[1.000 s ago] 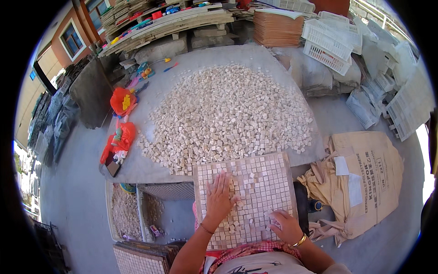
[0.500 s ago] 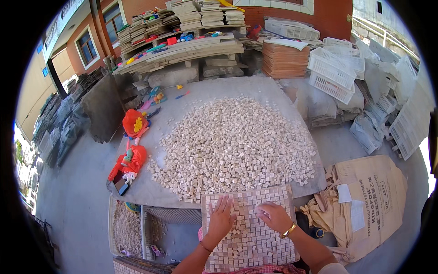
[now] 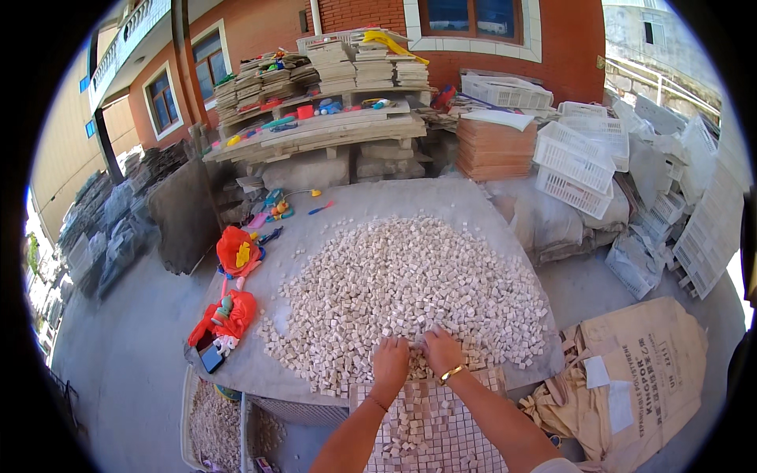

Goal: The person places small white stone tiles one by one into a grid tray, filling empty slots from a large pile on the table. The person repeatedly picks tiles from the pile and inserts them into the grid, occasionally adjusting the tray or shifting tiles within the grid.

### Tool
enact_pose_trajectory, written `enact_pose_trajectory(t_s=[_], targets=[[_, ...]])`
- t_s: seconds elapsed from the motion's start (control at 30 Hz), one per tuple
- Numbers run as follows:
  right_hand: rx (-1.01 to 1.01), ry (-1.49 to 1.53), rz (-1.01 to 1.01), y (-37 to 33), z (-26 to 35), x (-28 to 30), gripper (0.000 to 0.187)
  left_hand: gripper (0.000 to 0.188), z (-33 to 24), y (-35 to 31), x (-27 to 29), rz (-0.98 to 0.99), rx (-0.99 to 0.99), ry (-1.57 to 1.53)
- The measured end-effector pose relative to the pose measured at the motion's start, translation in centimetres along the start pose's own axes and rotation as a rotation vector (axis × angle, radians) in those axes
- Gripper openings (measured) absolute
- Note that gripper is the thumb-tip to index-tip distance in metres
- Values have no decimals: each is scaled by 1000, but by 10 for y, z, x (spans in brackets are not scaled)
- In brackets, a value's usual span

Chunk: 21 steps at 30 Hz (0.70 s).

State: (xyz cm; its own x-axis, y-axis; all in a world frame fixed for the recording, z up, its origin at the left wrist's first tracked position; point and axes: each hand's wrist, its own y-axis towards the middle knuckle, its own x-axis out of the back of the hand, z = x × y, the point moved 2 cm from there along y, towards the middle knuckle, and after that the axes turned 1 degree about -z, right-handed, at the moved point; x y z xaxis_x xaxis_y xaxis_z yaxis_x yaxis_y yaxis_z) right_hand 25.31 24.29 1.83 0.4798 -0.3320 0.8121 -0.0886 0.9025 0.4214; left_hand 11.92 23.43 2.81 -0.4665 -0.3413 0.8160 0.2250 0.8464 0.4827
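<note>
My left hand (image 3: 391, 364) and my right hand (image 3: 441, 351) are close together at the near edge of a wide heap of small pale stone mosaic tiles (image 3: 426, 276). The fingers of both are curled down around tiles, their tips partly hidden among them. Below my wrists lies a gridded board (image 3: 477, 433), its cells largely filled with square tiles. Loose pinkish-brown tiles (image 3: 410, 414) lie scattered over its middle and left part. The board meets the near edge of the grey table (image 3: 347, 205) that bears the heap.
Red bags (image 3: 236, 252), small toys and a phone (image 3: 211, 359) lie along the table's left side. A white crate (image 3: 189, 410) of tile pieces stands below at the left. A large brown sack (image 3: 654, 363) lies at the right, with white plastic crates (image 3: 576, 162) behind.
Both hands have moved forward from the board to the heap's near edge and drawn closer together, their fingers now curled. The view has tilted up, showing more of the building.
</note>
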Motion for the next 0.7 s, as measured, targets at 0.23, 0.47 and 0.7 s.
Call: enact_pose_trajectory(t_s=[0.23, 0.47, 0.7], targets=[[65, 88, -34, -5, -6, 11, 14, 10, -2, 3, 0, -19, -24, -126], [70, 639, 70, -36, 28, 55, 24, 8, -20, -45, -4, 40, 1182, -1886], [-152, 44, -81, -13, -45, 41, 70, 16, -13, -111, -7, 287, 1163, -2442]])
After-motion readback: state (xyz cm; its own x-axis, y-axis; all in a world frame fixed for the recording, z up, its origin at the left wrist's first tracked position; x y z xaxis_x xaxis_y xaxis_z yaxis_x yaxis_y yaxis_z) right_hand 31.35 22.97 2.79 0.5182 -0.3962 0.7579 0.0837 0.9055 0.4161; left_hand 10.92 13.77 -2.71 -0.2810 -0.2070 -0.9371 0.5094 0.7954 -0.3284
